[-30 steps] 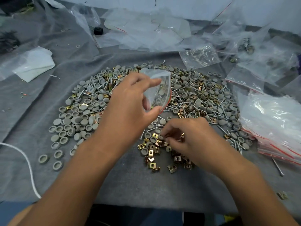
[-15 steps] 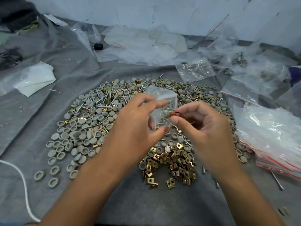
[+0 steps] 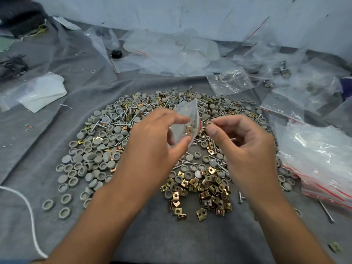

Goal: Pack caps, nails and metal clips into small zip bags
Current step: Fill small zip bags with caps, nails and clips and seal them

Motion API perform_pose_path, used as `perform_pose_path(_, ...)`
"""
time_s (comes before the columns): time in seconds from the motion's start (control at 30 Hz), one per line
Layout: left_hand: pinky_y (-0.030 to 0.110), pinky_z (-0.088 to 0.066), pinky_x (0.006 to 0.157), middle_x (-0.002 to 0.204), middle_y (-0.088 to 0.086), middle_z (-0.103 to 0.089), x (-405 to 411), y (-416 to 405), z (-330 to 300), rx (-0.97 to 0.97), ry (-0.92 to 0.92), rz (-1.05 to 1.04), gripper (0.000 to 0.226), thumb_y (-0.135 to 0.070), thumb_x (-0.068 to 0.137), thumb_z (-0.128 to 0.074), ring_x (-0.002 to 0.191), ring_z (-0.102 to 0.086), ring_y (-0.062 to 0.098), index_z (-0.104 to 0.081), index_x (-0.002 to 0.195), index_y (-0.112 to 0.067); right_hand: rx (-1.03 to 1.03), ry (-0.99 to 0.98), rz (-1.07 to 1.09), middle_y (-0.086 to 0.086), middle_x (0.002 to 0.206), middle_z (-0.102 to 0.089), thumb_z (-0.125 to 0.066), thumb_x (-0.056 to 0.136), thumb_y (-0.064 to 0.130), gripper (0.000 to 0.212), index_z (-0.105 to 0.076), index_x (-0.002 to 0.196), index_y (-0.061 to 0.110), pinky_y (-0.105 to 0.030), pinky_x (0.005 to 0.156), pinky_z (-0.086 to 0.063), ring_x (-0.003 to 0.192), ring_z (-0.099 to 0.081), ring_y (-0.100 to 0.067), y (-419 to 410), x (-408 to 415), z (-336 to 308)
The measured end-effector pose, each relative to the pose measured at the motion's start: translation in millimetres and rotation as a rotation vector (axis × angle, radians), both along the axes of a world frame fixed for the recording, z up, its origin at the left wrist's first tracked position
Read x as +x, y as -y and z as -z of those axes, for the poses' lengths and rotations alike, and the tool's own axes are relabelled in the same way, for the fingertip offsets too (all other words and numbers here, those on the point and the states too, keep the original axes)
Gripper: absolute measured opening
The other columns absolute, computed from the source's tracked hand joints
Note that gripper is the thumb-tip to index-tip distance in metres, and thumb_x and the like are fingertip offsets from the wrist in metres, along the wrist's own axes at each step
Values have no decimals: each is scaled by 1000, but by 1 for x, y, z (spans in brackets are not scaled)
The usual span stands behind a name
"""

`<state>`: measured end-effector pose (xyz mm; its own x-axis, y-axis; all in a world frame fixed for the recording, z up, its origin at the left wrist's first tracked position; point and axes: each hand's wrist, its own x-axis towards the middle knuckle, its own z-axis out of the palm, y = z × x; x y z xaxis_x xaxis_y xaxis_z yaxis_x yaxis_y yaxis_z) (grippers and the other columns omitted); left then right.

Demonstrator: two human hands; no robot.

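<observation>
Pinching a small clear zip bag (image 3: 185, 122) between left hand (image 3: 152, 141) thumb and fingers, above the far middle of the grey cloth (image 3: 57, 134). Brass square metal clip (image 3: 188, 129) inside. Right hand (image 3: 245, 147) just right, fingertips nipping something small, unidentifiable. Grey round caps (image 3: 91, 159), silver nails (image 3: 131, 119) heaped beneath.

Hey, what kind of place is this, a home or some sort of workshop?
Most likely a small hand-packing workstation, perhaps in a workshop. A grey cloth holds a big heap of caps, nails and metal clips, stacks of empty zip bags lie beside it, and the left hand holds one small bag.
</observation>
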<state>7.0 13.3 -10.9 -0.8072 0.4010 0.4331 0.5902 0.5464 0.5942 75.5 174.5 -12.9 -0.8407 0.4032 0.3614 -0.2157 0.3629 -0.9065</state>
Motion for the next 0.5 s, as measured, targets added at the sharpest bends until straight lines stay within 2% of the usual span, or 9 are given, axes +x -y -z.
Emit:
perform_pose_path(0.13,2,-41,71,106,-18,-57,1,-1,-1,-33,5,13,47,-29,82,-81,72,-58,7,-67,126,-25,142,-85,47,13,88,-71,-74,92,33,6,-71,97,32,-26,60,-54,74,-67,-11,6,1,1)
perform_pose_path(0.2,2,-40,75,108,-19,-56,2,-2,-2,-51,10,29,49,-29,81,-81,70,-57,5,-66,128,-25,276,-134,69,14,91,-69,-73,93,29,9,-71,102,28,-22,63,-51,78,-66,-9,7,0,2)
perform_pose_path(0.3,-1,-37,80,106,-21,-51,4,-3,-4,-79,10,53,50,-29,80,-82,73,-57,5,-65,127,-25,516,-155,126,9,97,-68,-74,92,21,15,-73,107,19,-7,75,-40,83,-56,3,6,-2,6)
perform_pose_path(0.33,-1,-36,81,104,-22,-50,5,-3,-4,-89,6,59,51,-30,80,-82,76,-56,5,-65,127,-25,570,-131,138,9,97,-67,-75,91,22,18,-73,108,20,-6,76,-38,84,-54,2,6,-2,8)
perform_pose_path(0.43,-3,-35,82,105,-21,-50,6,-3,-6,-91,9,51,50,-30,80,-81,72,-55,1,-65,127,-23,564,-59,142,13,97,-65,-78,88,25,23,-71,110,25,-6,75,-38,81,-51,2,7,-1,9)
perform_pose_path(0.5,-4,-34,81,108,-19,-52,5,-2,-6,-80,12,28,52,-28,80,-82,70,-54,-1,-65,129,-23,501,-63,113,17,91,-63,-78,89,24,15,-68,99,29,-7,69,-38,77,-53,3,4,1,6)
